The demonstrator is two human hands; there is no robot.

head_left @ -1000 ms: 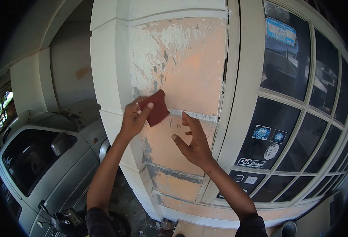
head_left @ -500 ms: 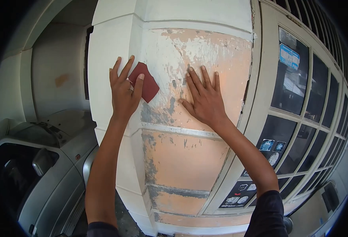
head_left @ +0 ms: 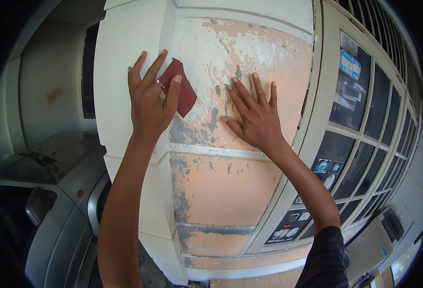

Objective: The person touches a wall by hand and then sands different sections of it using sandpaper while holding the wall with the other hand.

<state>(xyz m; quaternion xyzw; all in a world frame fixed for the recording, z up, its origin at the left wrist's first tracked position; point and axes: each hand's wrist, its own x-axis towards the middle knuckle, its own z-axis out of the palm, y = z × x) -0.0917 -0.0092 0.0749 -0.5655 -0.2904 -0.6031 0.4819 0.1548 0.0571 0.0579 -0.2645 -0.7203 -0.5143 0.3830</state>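
A dark red sheet of sandpaper (head_left: 183, 91) lies against the upper part of a pillar (head_left: 221, 192) whose white paint is worn off to orange and grey. My left hand (head_left: 149, 101) presses that sheet to the pillar's corner edge with thumb and fingers. My right hand (head_left: 254, 115) rests flat on the pillar face just right of it, fingers spread, holding nothing.
A white-framed glass door (head_left: 360, 125) with stickers on its panes stands right of the pillar. A silver vehicle (head_left: 53, 201) is parked at the lower left, close to the pillar's base. A cream wall (head_left: 53, 86) lies behind it.
Both hands rose from the lower ledge to the upper panel. My right hand went from hovering to lying flat on the wall. The sandpaper moved up with my left hand.
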